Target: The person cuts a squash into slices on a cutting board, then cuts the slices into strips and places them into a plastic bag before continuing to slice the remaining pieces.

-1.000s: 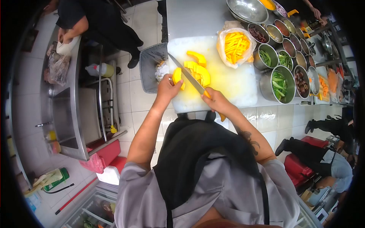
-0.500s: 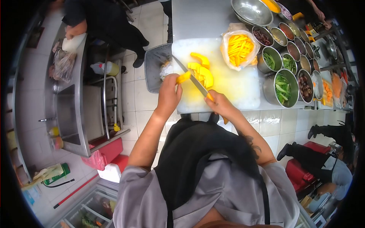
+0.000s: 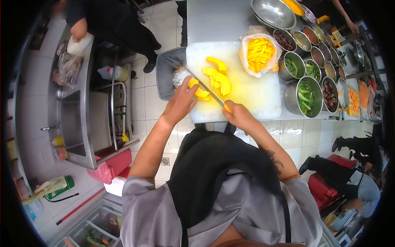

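Our right hand (image 3: 240, 117) has its fingers curled tight around a long, yellow-handled steel knife (image 3: 205, 87). Our left hand (image 3: 179, 101), fingers loosely spread, touches cut yellow squash (image 3: 200, 93).

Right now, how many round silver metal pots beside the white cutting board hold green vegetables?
3: one large pot at the near edge of the steel table, two smaller pots side by side just beyond it. Others may be hidden.

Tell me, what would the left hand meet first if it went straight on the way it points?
Likely the yellow pieces; the left hand may already touch them, though depth is unclear. The knife lies just beyond.
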{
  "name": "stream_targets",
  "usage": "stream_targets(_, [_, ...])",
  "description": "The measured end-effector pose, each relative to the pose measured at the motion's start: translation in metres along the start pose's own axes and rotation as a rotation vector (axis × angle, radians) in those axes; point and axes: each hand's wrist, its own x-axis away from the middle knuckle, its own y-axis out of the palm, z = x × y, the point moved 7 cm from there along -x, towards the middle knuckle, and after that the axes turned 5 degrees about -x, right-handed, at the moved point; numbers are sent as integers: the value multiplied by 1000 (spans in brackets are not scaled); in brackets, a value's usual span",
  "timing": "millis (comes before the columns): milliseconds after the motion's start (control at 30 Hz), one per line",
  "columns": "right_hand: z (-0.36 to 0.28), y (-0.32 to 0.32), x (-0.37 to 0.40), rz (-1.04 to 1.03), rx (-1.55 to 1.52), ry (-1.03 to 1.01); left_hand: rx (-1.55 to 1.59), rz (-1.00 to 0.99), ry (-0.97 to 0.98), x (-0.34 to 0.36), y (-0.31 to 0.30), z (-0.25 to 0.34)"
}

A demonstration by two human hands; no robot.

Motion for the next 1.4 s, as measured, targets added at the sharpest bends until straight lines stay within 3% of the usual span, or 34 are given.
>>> stream_targets(133, [3, 0, -1, 9, 33, -45, -221, -85, 120, -13, 5, -4])
stream_targets(333, [15, -4, 0, 106, -36, -78, -303, -231, 124, -24, 1, 2])
stream_targets(533, [19, -10, 4, 117, -182, -51, -511, -70, 385, -30, -1, 20])
stream_targets(633, [21, -10, 3, 114, -191, -78, -429, -218, 422, -34, 18, 10])
stream_targets(733, [23, -9, 3, 118, -191, -87, -401, -235, 417, -37, 25, 2])
stream_targets(833, [20, -8, 6, 114, -203, -57, -329, -366, 94, -38, 30, -10])
stream_targets(933, [13, -9, 10, 105, -204, -31, -188, -111, -160, -32, 27, -11])
stream_targets(1033, [14, -7, 11, 87, -177, -9, -90, 21, -216, -23, 24, -6])
stream_targets(1300, [15, 10, 1, 115, -118, -178, -76, 127, -297, -11, 39, 2])
stream_targets(1400, [12, 5, -1, 71, -132, -64, 62, 179, -324, -5, 35, 0])
